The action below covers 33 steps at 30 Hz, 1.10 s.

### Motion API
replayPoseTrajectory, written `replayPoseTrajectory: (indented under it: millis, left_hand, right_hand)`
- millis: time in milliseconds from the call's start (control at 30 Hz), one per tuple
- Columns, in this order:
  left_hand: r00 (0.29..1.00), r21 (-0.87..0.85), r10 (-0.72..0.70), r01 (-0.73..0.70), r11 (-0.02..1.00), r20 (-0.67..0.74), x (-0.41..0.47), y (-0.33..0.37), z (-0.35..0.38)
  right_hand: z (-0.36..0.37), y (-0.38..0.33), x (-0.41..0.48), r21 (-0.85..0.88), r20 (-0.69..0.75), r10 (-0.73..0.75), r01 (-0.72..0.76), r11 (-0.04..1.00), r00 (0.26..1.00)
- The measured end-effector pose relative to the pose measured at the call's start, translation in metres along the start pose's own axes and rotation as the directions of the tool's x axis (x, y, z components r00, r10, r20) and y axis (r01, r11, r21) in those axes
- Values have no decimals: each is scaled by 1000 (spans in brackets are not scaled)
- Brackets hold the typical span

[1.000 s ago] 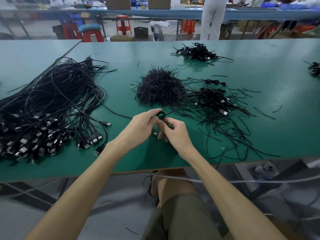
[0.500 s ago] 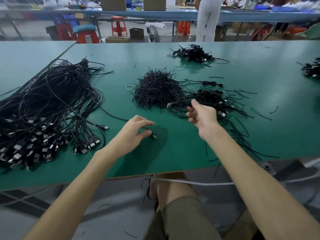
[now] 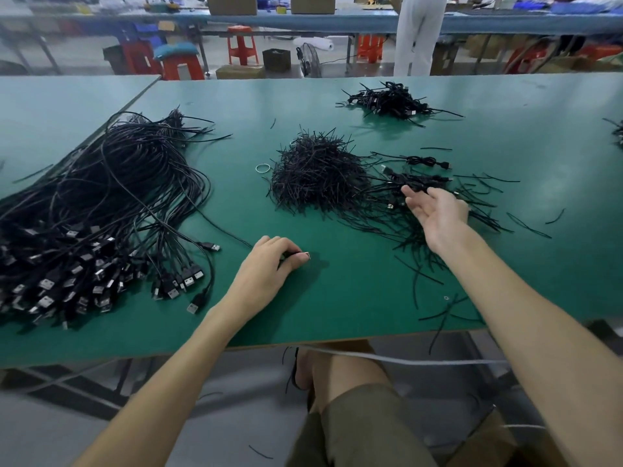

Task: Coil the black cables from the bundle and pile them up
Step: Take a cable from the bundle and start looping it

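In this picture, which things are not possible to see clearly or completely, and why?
Head view: the left hand covers the plug it pinches; only the metal tip shows.
Head view: the right hand hides part of the coiled pile; the count is unclear.
Head view: the cable bundle is cut by the left edge.
Head view: a dark heap is cut by the right edge, too small to identify.

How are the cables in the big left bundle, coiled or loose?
Loose: the bundle sprawls in long uncoiled strands, with its plugs fanned out at the near end.
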<state>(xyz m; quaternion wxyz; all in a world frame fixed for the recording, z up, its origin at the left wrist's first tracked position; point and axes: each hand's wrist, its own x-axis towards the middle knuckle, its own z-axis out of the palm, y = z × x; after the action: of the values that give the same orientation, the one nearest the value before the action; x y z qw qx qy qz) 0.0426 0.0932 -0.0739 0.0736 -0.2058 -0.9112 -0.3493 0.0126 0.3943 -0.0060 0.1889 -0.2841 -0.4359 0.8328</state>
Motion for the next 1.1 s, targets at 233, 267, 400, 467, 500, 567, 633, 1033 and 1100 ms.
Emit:
replayPoseTrajectory:
  millis: [233, 267, 400, 467, 500, 567, 633, 1033, 1100]
  left_hand:
    - [984, -310, -169, 143, 940, -59, 0, -1, -9]
    - [975, -375, -208, 166, 912, -73, 0, -2, -11]
    - [931, -609, -360, 251, 753, -62, 0, -5, -17]
    - [929, -665, -362, 224, 712, -75, -1, -6, -18]
    - [933, -669, -351, 208, 714, -84, -2, -6, -19]
    - [944, -641, -315, 184, 745, -95, -2, -7, -19]
    - [948, -636, -306, 180, 750, -92, -2, -8, -17]
    - [962, -652, -259, 141, 745, -88, -4, 2, -18]
    - [955, -666, -286, 162, 729, -81, -3, 0, -21]
  right_hand:
    - [-7, 11, -8, 51, -39, -31, 33, 998, 999]
    - [-9, 10, -9, 64, -51, -27, 31, 997, 998]
    - [-15, 9, -11, 56, -71, -41, 45, 997, 997]
    - [-17, 11, -8, 1, -131, -59, 59, 998, 990]
    - [-17, 13, -6, -20, -148, -60, 58, 998, 987]
    - [-17, 16, -7, -38, -130, -48, 44, 998, 990]
    - [-19, 19, -8, -71, -100, -53, 46, 996, 994]
    - [-51, 21, 0, -552, 36, -83, 88, 829, 996]
    - [-49, 22, -4, -560, 118, -87, 139, 817, 989]
